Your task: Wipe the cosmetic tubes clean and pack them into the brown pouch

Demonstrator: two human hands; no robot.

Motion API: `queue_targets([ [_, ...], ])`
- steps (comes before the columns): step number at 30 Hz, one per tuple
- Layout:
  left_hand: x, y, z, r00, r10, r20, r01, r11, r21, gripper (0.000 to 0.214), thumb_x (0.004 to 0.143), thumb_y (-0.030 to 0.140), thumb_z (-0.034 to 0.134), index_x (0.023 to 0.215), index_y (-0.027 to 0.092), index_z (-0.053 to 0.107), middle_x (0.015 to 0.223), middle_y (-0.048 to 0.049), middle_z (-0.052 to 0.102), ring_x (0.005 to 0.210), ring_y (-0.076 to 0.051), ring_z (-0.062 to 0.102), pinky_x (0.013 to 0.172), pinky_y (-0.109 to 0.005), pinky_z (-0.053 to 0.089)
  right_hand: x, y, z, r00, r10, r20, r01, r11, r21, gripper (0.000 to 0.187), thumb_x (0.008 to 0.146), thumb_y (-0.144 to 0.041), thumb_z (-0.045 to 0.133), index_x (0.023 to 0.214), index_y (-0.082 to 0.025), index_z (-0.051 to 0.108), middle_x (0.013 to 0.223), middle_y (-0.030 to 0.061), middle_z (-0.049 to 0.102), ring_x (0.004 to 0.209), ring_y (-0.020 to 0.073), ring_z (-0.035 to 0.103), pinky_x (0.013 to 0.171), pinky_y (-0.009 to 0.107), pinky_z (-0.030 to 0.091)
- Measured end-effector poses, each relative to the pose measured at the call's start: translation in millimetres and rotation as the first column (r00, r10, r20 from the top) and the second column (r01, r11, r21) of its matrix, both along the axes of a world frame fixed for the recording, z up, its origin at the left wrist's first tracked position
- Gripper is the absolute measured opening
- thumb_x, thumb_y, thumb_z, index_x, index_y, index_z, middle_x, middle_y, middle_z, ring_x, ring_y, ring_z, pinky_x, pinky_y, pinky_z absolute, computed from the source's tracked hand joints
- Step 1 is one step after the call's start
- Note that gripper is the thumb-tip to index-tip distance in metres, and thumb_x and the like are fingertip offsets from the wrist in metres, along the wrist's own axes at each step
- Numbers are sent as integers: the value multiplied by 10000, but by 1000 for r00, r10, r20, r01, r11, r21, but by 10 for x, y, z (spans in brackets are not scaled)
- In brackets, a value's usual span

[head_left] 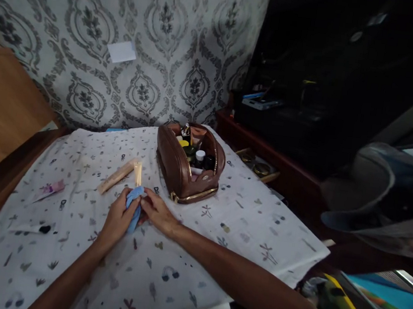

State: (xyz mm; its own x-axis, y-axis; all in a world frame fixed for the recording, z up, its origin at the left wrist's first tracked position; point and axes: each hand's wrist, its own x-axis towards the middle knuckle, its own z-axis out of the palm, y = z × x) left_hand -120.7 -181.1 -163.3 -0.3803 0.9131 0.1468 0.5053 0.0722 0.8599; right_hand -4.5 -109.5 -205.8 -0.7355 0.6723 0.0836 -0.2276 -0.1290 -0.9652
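In the head view, my left hand (117, 218) is closed on a small light-blue cloth (134, 215). My right hand (159, 214) pinches the same cloth from the other side, its fingers bent against it. Just beyond the cloth a shiny gold-coloured tube (137, 173) shows; whether the cloth wraps its lower end or only covers it I cannot tell. Beside it a longer beige tube (116, 177) lies slanted on the patterned white sheet (187, 243). To the right of the hands stands an unzipped brown cosmetic bag (169, 162) with several bottles and tubes inside.
A pink packet (50, 188) and a white stick with a dark, brush-like end (44, 229) lie at the left. Brown wooden panelling (6, 113) borders that side. At the right are an open drawer (270, 175), a large black screen (332, 90) and a hanging clear plastic bag (382, 208).
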Motion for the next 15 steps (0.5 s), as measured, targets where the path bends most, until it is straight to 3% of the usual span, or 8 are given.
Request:
queue_targets([
  [5,-64,81,19,998,5,-70,-2,999,44,413,879,512,533,1159,210,503,1023,-68,655,907,-235,650,798,-364,516,21,37,-14,1000,11,7,-12,998,67,609,848,-435,685,1389,-246,480,772,-36,533,573,101,552,490,211,483],
  [10,-133,102,4,990,142,10,-141,978,154,562,832,491,626,1284,220,433,1125,-82,611,1018,-222,623,880,-347,515,76,42,-15,995,102,21,-104,980,167,624,849,-460,668,1394,-196,520,700,-53,493,509,79,465,452,189,392],
  [13,-225,71,20,973,213,86,-225,959,173,567,830,479,650,1298,239,439,1102,-54,598,936,-170,622,780,-264,522,119,34,38,988,136,67,-149,952,266,583,869,-368,649,1411,-189,533,664,-66,459,540,77,430,486,179,363],
  [15,-296,37,47,963,243,117,-261,951,165,455,823,485,662,1176,232,525,889,6,580,720,-120,579,615,-205,486,136,22,81,984,126,129,-164,922,350,534,861,-277,647,1383,-192,571,647,-69,451,556,76,411,506,178,343],
])
